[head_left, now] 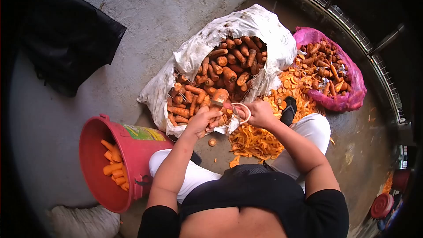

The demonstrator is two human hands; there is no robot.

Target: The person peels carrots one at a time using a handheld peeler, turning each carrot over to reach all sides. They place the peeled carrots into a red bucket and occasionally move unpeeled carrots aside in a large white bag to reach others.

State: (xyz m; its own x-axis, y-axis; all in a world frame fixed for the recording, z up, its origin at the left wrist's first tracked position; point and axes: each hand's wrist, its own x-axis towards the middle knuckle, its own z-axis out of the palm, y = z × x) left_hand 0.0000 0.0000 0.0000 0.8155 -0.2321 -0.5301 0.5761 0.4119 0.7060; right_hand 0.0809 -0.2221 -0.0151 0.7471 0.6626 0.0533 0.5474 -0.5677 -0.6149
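My left hand is closed round a thick orange carrot, its top pointing up toward the sack. Beside it, my right hand grips a small knife with a reddish part near the blade, which touches or nearly touches the carrot. A pale ring-shaped loop hangs at my right fingers. Just beyond both hands lies an open white sack full of unpeeled carrots. Orange peelings and cut carrot ends are heaped under and beside my right hand.
A red bucket with peeled carrots tilts at the left. At the right, a pink bag holds carrots and scraps. A black bag is at the upper left, a pale sack at the lower left.
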